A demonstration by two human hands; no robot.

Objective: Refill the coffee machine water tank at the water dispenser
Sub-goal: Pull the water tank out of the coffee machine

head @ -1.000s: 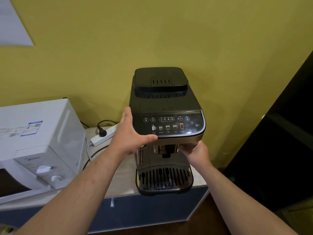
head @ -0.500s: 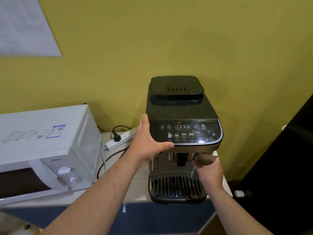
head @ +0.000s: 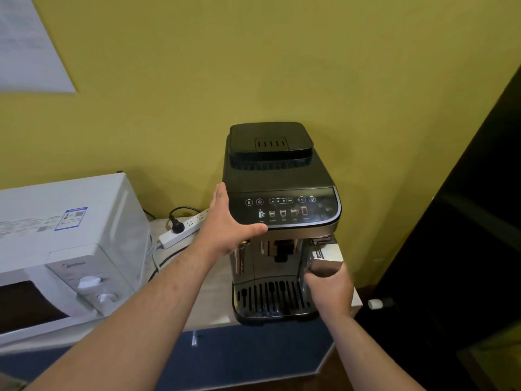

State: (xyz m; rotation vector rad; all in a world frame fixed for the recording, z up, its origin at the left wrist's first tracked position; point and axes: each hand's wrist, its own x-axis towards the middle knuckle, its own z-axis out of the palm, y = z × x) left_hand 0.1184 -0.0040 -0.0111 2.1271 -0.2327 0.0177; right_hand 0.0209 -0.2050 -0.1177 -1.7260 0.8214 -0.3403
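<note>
A black and silver coffee machine (head: 279, 187) stands on the counter against the yellow wall. My left hand (head: 228, 227) presses flat on its upper left front corner, thumb under the control panel. My right hand (head: 329, 289) grips the silver front of the water tank (head: 324, 261), which sticks out a little from the machine's right front. Most of the tank is hidden inside the machine. No water dispenser is in view.
A white microwave (head: 70, 249) sits to the left on the same light counter (head: 208, 292). A white power strip (head: 183, 230) with a black plug lies between them. A dark cabinet (head: 465, 235) stands close on the right.
The silver tank front has slid out forward from the machine's right side with my right hand on it. My left hand has stayed on the machine's corner.
</note>
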